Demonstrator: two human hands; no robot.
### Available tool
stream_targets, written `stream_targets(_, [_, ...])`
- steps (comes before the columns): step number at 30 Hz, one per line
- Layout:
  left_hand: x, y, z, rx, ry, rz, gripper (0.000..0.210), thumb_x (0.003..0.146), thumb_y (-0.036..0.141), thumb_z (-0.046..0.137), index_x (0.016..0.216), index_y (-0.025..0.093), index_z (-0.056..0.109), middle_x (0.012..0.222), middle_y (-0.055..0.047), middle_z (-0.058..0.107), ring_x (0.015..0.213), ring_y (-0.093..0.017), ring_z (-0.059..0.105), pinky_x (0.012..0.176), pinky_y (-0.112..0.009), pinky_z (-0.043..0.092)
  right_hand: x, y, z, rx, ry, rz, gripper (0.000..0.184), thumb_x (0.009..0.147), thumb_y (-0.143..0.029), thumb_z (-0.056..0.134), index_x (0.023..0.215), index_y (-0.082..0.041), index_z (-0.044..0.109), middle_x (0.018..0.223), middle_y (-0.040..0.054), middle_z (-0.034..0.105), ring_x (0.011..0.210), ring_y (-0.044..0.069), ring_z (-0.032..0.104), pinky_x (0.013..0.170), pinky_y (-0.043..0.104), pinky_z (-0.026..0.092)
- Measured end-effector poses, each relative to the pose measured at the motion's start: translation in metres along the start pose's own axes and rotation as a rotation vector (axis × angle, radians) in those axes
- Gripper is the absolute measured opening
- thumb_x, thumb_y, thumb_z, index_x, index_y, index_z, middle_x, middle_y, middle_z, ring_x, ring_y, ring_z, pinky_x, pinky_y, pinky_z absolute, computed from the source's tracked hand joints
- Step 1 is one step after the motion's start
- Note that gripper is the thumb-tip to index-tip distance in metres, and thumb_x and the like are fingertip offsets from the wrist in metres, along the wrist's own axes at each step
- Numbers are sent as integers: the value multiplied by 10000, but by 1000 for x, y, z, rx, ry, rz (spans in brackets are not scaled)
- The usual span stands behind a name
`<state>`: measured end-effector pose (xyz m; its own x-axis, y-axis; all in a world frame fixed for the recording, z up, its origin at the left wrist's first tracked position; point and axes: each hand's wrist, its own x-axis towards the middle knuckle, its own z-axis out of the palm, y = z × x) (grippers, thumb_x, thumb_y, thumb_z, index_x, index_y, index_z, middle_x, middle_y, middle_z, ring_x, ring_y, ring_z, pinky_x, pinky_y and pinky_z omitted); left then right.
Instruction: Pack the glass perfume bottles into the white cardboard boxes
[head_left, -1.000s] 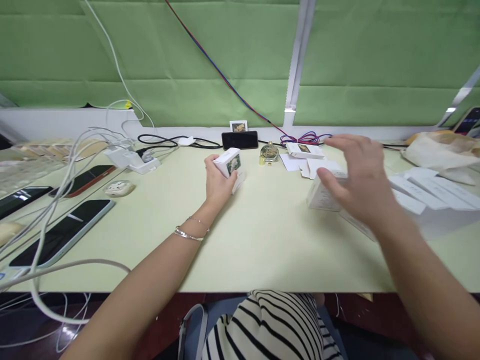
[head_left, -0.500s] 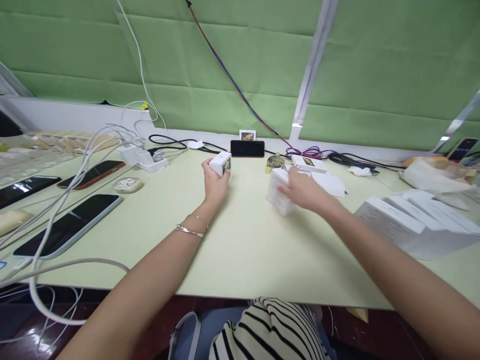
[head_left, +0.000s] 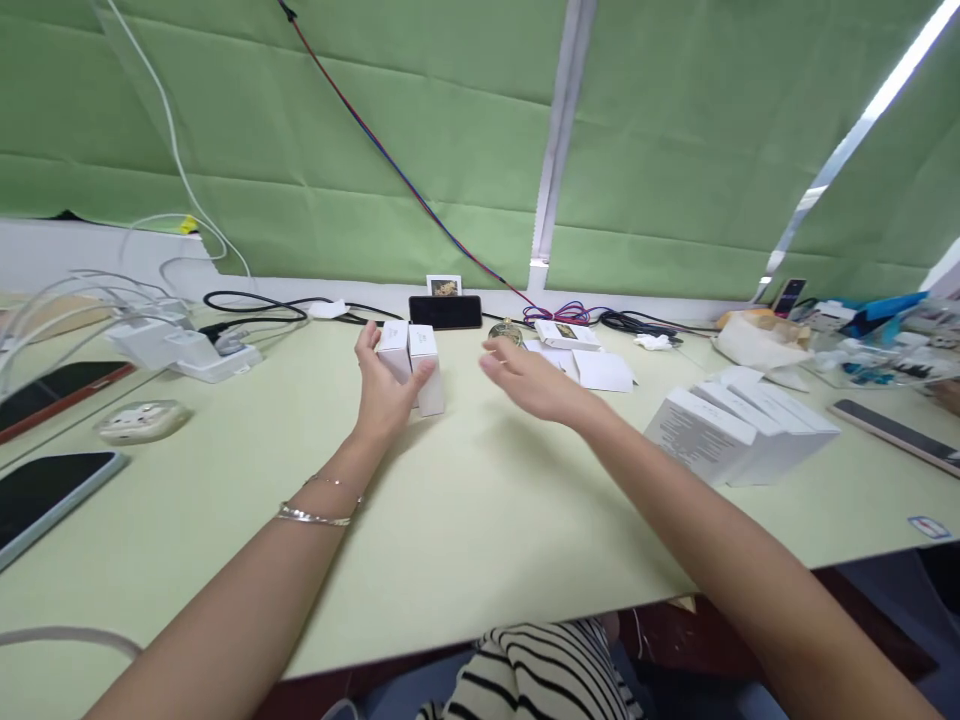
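Observation:
Two small white boxes, a left one (head_left: 393, 338) and a right one (head_left: 427, 350), stand upright side by side, gripped by my left hand (head_left: 384, 398) with its thumb across their near side. To the right, my right hand (head_left: 536, 380) is held over the table with nothing in it, fingers stretched out toward the left. Just behind its fingertips is a round gold-coloured object (head_left: 508, 328), partly hidden by them. A flat white box with a picture (head_left: 568, 335) and folded white card (head_left: 604, 370) lie beyond that hand.
Several white boxes (head_left: 705, 435) lean in a row at the right. A dark phone (head_left: 445, 312) is propped at the back before a small picture card (head_left: 443, 286). Phones, a white power strip (head_left: 225, 362) and cables occupy the left; a plastic bag (head_left: 757, 340) lies back right.
My right hand has let go of a white box, which now stands against the one in my left hand. The view has turned to the right.

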<state>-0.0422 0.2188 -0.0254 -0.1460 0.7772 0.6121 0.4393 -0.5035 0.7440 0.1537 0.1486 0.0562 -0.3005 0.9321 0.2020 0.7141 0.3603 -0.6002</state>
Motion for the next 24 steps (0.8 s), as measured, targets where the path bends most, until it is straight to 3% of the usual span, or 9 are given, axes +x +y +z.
stream_targets(3, [-4, 9, 4, 158, -47, 19, 899, 534, 359, 765, 1260, 259, 243, 1373, -126, 160, 1309, -317, 192, 1037, -490, 272, -67, 23, -58, -204, 183, 3, 399, 889, -485, 309, 1190, -261, 445, 1272, 53, 509, 1134, 237, 507, 865, 407, 462])
stream_targets(6, [-5, 14, 7, 227, -66, -48, 764, 554, 322, 741, 1186, 261, 315, 1334, -108, 183, 1242, -314, 302, 987, -510, 341, -125, 60, -109, -509, 376, 116, 435, 820, -556, 400, 1185, -326, 461, 1236, 42, 535, 1064, 316, 545, 771, 457, 495])
stream_targets(8, [-4, 15, 7, 258, -48, -84, 683, 577, 317, 717, 1139, 257, 335, 1266, -95, 267, 1177, -300, 374, 949, -518, 377, -153, 89, -125, -674, 334, 187, 489, 756, -588, 478, 1198, -384, 442, 1217, 35, 548, 1099, 354, 510, 803, 490, 473])
stream_targets(11, [-2, 16, 5, 294, 20, -113, 621, 578, 297, 704, 1087, 244, 351, 1149, -80, 355, 1131, -293, 402, 921, -516, 400, -174, 120, -116, -762, 173, 209, 500, 756, -559, 496, 1209, -351, 457, 1220, 81, 544, 1098, 354, 505, 848, 501, 439])
stream_targets(13, [-2, 16, 5, 289, 84, -118, 607, 566, 268, 707, 1063, 239, 358, 1107, -75, 368, 1125, -296, 402, 932, -512, 393, -177, 126, -98, -880, 284, 222, 529, 768, -565, 451, 1201, -263, 484, 1210, 159, 528, 1094, 389, 488, 844, 547, 400])
stream_targets(16, [-3, 16, 5, 255, 170, -129, 595, 555, 222, 701, 1045, 240, 364, 1096, -77, 364, 1108, -304, 416, 930, -507, 395, -173, 121, -76, -932, 357, 226, 511, 813, -530, 369, 1203, -216, 474, 1124, 183, 551, 1074, 374, 496, 827, 537, 384])
stream_targets(21, [-1, 13, -1, 258, 242, -204, 590, 561, 192, 678, 1053, 246, 356, 1122, -92, 350, 1080, -320, 442, 853, -516, 441, -169, 115, -73, -970, 441, 345, 652, 795, -577, 347, 1306, -173, 345, 1044, 227, 576, 1029, 402, 504, 832, 546, 346])
stream_targets(24, [3, 9, -6, 260, 277, -204, 595, 561, 190, 679, 1055, 237, 350, 1125, -100, 344, 1114, -324, 413, 868, -519, 434, -170, 115, -73, -937, 434, 350, 695, 763, -618, 359, 1251, -127, 422, 1023, 220, 570, 1007, 401, 508, 825, 526, 366])
